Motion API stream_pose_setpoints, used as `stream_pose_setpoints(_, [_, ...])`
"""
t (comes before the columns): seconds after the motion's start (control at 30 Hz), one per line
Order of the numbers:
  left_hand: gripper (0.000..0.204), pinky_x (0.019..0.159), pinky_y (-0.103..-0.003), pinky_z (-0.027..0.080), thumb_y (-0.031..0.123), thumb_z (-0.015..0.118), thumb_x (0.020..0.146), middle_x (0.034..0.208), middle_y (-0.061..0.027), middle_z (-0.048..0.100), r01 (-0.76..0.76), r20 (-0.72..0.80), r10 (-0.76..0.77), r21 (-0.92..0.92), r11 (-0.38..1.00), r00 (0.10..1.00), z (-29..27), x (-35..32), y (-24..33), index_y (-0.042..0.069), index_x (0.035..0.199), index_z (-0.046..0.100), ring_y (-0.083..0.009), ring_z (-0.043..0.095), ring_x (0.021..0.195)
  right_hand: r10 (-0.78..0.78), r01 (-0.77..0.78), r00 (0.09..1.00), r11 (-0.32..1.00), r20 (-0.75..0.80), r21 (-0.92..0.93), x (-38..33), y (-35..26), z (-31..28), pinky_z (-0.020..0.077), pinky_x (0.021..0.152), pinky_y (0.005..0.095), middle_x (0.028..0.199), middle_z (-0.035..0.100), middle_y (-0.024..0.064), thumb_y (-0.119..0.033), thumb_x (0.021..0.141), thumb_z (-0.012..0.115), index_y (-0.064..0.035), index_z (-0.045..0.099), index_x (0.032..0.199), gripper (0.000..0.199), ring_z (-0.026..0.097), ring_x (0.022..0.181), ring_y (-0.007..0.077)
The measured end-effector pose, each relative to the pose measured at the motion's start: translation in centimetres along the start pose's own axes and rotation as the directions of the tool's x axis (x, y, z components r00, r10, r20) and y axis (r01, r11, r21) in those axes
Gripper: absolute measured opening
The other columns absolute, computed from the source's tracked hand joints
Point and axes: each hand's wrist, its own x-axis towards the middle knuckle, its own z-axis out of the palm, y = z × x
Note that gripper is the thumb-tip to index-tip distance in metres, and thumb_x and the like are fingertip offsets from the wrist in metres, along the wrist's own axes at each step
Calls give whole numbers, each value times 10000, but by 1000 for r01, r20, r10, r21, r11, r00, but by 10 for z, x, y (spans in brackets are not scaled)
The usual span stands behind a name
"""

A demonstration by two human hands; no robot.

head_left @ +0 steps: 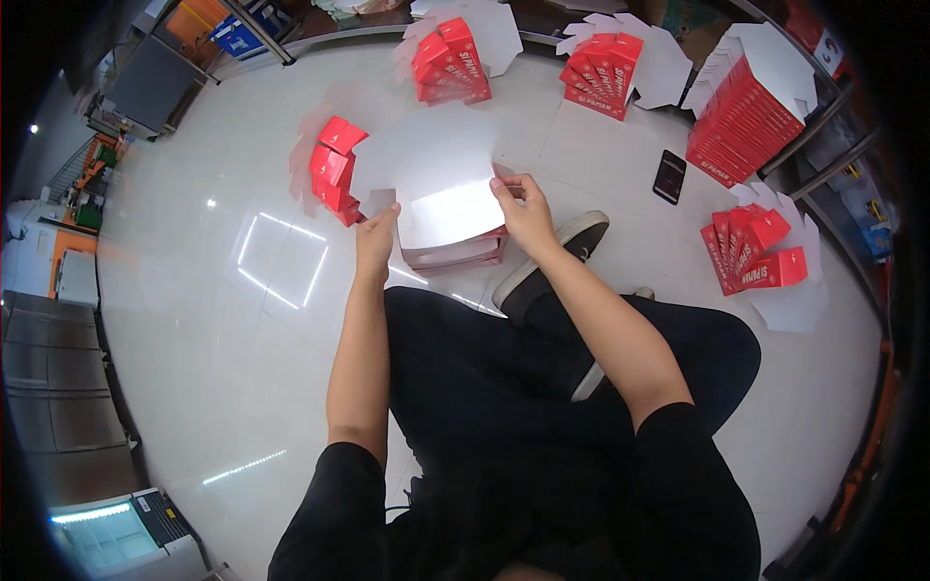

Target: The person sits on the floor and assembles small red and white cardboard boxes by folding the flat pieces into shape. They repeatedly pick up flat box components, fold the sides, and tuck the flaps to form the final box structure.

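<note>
A flat carton blank (448,211), its white inner side up, lies in front of me over a low stack of red cartons (453,259). My right hand (526,213) pinches the blank's right edge between thumb and fingers. On the opposite side my left hand (375,242) is closed at the blank's left flap, thumb upward. Just beyond the left hand, a fanned group of red folded cartons (332,172) stands on the floor; its outline is smeared. The far edge of the blank is blurred too.
More red-and-white carton groups stand at the back (450,66), back right (603,73) and right (751,247). A tall carton stack (744,121) leans near a metal rack. A black phone (669,177) lies on the tiled floor. My crossed legs and dark shoe (542,266) are close by.
</note>
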Motion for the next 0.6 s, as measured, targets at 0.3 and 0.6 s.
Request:
stream_pose_setpoints(0.3, [332, 731, -317, 515, 201, 742, 786, 855, -120, 753, -194, -104, 233, 291, 937, 967, -10, -12, -24, 33, 1072, 772, -178, 678, 750, 53, -49, 992, 998, 111, -37, -20, -4, 25, 499, 911, 393, 1108, 709, 158, -402, 958, 646, -30, 647, 1154, 421, 661, 1043, 294])
stream_pose_setpoints(0.6, [343, 686, -364, 507, 133, 722, 691, 757, -164, 726, -113, -115, 199, 514, 850, 973, -12, -2, -19, 41, 1015, 781, -233, 668, 678, -70, 124, 970, 966, 233, -226, -15, 16, 9, 487, 863, 315, 1040, 718, 67, -119, 950, 670, -34, 656, 1179, 245, 646, 893, 144])
